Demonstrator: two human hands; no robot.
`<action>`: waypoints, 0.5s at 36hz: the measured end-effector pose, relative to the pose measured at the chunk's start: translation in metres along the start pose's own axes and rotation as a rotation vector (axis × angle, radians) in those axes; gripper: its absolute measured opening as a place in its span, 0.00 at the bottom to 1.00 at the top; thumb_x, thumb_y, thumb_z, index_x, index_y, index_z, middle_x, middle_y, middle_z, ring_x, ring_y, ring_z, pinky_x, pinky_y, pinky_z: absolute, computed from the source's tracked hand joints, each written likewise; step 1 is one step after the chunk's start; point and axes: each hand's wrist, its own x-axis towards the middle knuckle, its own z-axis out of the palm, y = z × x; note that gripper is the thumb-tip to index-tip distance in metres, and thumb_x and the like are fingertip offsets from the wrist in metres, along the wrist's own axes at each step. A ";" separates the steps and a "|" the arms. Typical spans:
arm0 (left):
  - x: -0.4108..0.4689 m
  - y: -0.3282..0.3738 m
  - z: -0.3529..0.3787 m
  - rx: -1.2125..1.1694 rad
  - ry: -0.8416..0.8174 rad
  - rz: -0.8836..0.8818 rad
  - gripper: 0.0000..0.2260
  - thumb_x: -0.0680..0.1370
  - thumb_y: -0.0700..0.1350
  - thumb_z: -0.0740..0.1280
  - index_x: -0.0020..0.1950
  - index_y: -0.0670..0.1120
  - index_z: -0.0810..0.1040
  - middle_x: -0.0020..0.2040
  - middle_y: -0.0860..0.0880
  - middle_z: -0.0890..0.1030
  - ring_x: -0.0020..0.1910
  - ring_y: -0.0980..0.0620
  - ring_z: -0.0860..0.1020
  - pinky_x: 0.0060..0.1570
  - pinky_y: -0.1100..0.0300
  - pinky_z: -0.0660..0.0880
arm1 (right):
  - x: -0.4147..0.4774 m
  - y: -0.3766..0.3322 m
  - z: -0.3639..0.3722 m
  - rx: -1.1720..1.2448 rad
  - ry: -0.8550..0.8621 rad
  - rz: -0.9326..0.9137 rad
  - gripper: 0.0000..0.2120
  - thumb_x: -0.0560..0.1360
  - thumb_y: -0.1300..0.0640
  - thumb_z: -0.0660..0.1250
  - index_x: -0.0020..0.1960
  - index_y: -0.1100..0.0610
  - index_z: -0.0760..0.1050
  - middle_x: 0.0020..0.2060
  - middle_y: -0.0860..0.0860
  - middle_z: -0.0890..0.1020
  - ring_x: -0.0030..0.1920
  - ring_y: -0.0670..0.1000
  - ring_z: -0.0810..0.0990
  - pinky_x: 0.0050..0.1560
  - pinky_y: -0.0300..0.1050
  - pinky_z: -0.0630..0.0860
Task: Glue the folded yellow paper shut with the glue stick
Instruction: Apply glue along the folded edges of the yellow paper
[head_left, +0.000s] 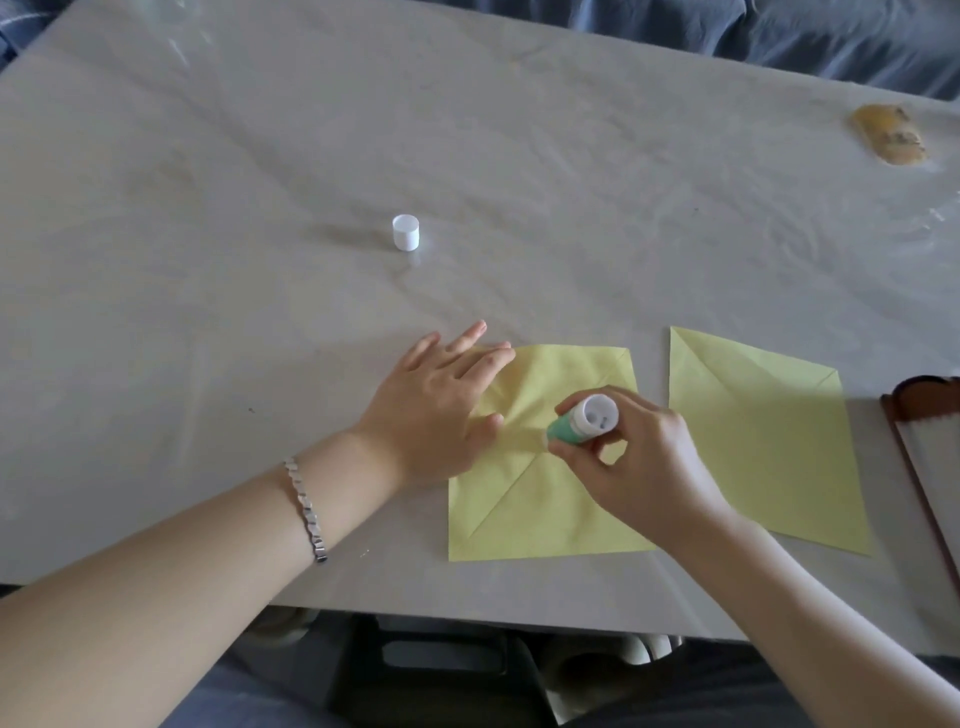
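Note:
A folded yellow paper (535, 512) lies near the table's front edge, creased diagonally. My left hand (441, 405) rests flat on its upper left part with straight fingers. My right hand (639, 457) grips a green and white glue stick (582, 423), tilted with its tip down against the paper's middle. The stick's white cap (405, 233) stands apart, farther back on the table.
A second folded yellow paper (763, 441) lies just to the right. A brown-edged object (919, 410) sits at the right border. A yellowish lump (888, 134) lies at the far right. The table (208, 260) has a grey wrinkled cover.

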 end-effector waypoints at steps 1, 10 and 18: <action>0.000 0.001 -0.001 -0.004 -0.021 -0.007 0.28 0.75 0.56 0.51 0.74 0.47 0.56 0.74 0.54 0.61 0.75 0.55 0.47 0.71 0.54 0.43 | 0.005 0.001 0.001 -0.007 0.008 -0.003 0.09 0.65 0.63 0.74 0.42 0.56 0.77 0.36 0.51 0.81 0.35 0.49 0.76 0.35 0.41 0.74; -0.007 0.004 -0.005 -0.100 0.102 -0.021 0.27 0.76 0.57 0.52 0.72 0.45 0.61 0.74 0.51 0.62 0.75 0.53 0.52 0.71 0.56 0.44 | 0.021 0.001 -0.002 -0.022 0.023 0.048 0.08 0.65 0.62 0.74 0.42 0.57 0.78 0.36 0.49 0.80 0.34 0.49 0.75 0.36 0.32 0.71; -0.009 0.031 -0.005 -0.025 -0.173 0.040 0.47 0.67 0.67 0.66 0.75 0.51 0.43 0.76 0.57 0.44 0.74 0.60 0.38 0.72 0.55 0.35 | 0.015 0.002 -0.003 -0.010 0.039 0.052 0.08 0.65 0.62 0.75 0.42 0.57 0.78 0.36 0.50 0.81 0.37 0.48 0.76 0.36 0.34 0.72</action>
